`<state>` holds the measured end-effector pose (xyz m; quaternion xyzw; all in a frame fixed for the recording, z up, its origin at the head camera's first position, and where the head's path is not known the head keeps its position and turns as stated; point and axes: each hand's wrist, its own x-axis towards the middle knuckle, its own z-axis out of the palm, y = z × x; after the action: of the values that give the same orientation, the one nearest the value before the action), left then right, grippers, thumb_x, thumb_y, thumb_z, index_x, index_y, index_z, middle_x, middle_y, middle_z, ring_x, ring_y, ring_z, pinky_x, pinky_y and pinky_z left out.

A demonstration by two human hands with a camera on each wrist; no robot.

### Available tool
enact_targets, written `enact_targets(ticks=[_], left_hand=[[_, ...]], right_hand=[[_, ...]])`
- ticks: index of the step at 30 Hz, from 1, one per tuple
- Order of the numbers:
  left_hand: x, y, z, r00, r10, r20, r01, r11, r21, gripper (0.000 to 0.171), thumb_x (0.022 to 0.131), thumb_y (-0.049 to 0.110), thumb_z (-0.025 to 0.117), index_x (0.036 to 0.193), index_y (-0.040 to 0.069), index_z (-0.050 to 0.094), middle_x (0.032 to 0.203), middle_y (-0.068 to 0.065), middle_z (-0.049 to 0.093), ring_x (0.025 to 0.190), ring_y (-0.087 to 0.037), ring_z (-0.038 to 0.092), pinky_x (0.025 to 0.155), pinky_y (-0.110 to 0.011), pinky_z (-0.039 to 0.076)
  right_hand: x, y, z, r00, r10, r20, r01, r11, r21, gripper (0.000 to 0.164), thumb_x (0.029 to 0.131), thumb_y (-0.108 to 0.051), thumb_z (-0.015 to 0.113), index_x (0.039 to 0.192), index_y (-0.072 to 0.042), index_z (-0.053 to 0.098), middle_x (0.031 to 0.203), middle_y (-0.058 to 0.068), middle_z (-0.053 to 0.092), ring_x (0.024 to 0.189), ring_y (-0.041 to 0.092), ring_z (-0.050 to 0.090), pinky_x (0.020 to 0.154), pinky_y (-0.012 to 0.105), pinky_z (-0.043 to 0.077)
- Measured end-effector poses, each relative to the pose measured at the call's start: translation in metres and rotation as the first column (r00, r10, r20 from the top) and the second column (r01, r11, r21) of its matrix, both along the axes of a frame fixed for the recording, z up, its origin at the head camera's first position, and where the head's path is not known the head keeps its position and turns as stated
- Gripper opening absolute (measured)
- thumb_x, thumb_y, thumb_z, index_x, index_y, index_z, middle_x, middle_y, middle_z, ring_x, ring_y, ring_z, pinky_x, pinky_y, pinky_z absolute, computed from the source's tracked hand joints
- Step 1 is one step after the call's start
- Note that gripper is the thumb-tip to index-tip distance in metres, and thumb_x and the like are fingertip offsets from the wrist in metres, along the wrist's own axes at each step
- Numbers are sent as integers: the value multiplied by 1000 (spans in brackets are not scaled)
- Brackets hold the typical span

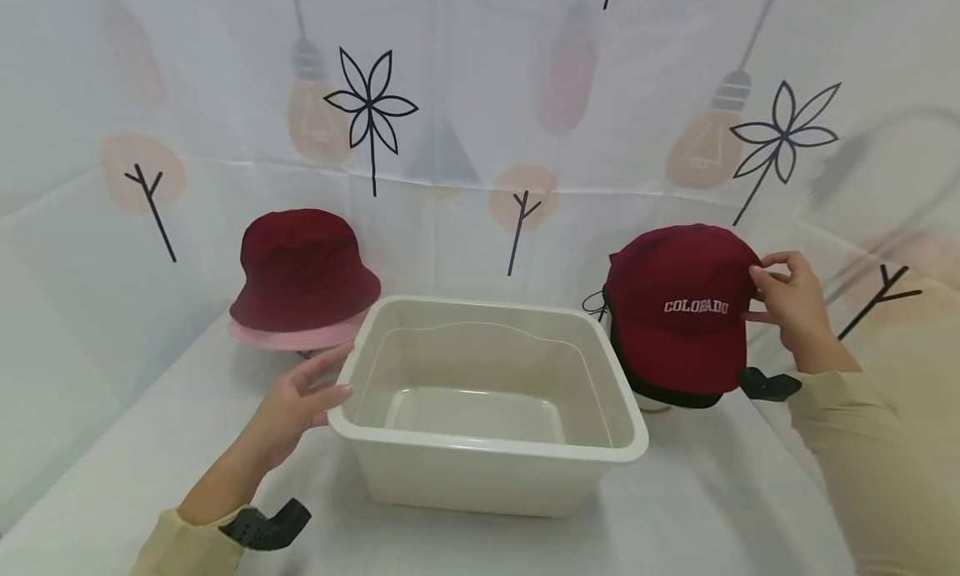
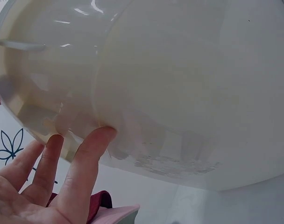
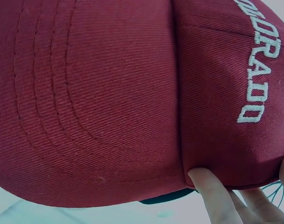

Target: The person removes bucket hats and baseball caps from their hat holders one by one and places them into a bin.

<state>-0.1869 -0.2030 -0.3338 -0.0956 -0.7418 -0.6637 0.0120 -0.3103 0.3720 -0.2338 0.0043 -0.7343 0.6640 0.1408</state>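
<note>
At the right stands a maroon baseball cap [image 1: 678,309] with COLORADO in white letters, over a black-brimmed cap [image 1: 675,393]. My right hand [image 1: 798,301] pinches the maroon cap's side edge; in the right wrist view its fingers [image 3: 214,196] lie at the corner between brim and crown. An off-white plastic tub [image 1: 487,449] sits in the middle of the table, with nothing inside. My left hand [image 1: 300,401] is at the tub's left rim, its fingers fairly straight and spread; the left wrist view shows fingertips [image 2: 102,135] touching the tub wall.
A maroon bucket hat [image 1: 300,267] rests over a pink hat [image 1: 292,336] at the back left. The table [image 1: 187,409] has a white cover. A printed curtain [image 1: 465,101] hangs behind. A thin dark cord [image 1: 592,303] shows left of the caps.
</note>
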Motion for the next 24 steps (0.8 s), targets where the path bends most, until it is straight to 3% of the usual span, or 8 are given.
enact_targets(ticks=[8, 24], left_hand=[[-1, 0, -1, 1000, -4, -5, 4, 1000, -6, 61, 89, 13, 62, 143, 6, 35, 140, -18, 37, 121, -40, 42, 81, -39, 51], [1, 0, 0, 1000, -1, 6, 1, 1000, 3, 61, 88, 13, 62, 142, 6, 36, 139, -19, 37, 121, -39, 42, 81, -40, 51]], right_hand=[[2, 2, 10, 1000, -6, -25, 5, 999, -52, 13, 93, -18, 54, 99, -21, 42, 83, -9, 55, 65, 4, 60, 47, 30, 53], [7, -12, 34, 998, -54, -34, 54, 998, 9, 14, 93, -25, 54, 101, -25, 42, 99, -4, 49, 68, 0, 60, 49, 29, 54]])
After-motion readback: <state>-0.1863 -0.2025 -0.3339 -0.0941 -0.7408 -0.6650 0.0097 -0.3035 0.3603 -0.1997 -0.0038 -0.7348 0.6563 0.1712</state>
